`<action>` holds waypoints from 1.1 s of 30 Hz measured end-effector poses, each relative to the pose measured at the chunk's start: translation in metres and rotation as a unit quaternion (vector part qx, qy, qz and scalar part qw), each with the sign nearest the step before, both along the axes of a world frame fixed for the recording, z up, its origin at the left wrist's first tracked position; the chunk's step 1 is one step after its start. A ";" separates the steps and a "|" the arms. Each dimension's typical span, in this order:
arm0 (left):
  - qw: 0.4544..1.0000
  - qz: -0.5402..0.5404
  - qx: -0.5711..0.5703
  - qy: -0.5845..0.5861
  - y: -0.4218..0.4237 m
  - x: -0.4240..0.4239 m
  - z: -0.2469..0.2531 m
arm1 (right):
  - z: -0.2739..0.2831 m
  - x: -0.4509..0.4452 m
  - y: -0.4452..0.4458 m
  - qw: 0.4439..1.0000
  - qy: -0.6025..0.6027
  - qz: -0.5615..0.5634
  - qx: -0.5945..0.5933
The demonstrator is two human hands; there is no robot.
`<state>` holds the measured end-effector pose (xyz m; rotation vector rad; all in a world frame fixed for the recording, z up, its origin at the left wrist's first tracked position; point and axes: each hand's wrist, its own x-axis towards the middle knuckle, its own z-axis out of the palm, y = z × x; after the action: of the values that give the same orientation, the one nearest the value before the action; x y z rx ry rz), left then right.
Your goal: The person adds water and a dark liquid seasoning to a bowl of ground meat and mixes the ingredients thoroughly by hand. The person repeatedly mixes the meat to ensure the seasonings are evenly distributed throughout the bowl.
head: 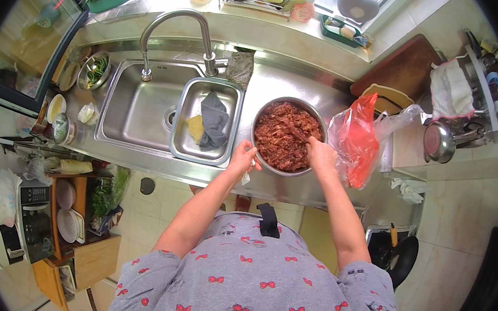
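A round stainless steel bowl (253, 152) stands on the metal counter before me, filled with reddish minced meat (284, 134). My left hand (243, 159) is at the bowl's near left rim, thumb and fingers bent around the edge. A white piece of tissue or thin cloth (247, 178) hangs from the fingers of that hand. Over the bowl's right rim reaches my right hand (321, 157), its fingers curled together at the meat's surface. Whether those fingers hold a thin utensil sunk in the meat cannot be told.
Left of the bowl, a rectangular basin (181, 117) holding a grey cloth (213, 123) and a yellow cloth (195, 128) overlaps the sink (137, 104). A curved faucet (179, 12) rises behind. Red and clear plastic bags (360, 143) lie close on the right. Cutting boards (401, 71) lean beyond.
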<state>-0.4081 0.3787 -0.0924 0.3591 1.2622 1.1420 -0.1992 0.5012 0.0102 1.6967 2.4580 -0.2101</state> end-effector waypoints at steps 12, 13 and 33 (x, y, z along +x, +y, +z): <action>1.000 -0.005 0.017 -0.004 0.005 -0.001 0.000 | 0.005 0.004 0.054 0.971 -0.057 0.200 0.114; 1.000 -0.004 0.018 -0.003 0.005 -0.002 -0.001 | 0.000 0.000 0.049 0.957 -0.053 0.253 0.129; 1.000 -0.003 0.008 0.004 0.005 0.001 0.001 | 0.027 0.022 0.027 0.904 -0.137 0.404 0.028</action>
<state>-0.4066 0.3834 -0.0911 0.3793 1.2602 1.1467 -0.1772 0.5284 0.0376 0.5394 2.6973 0.1871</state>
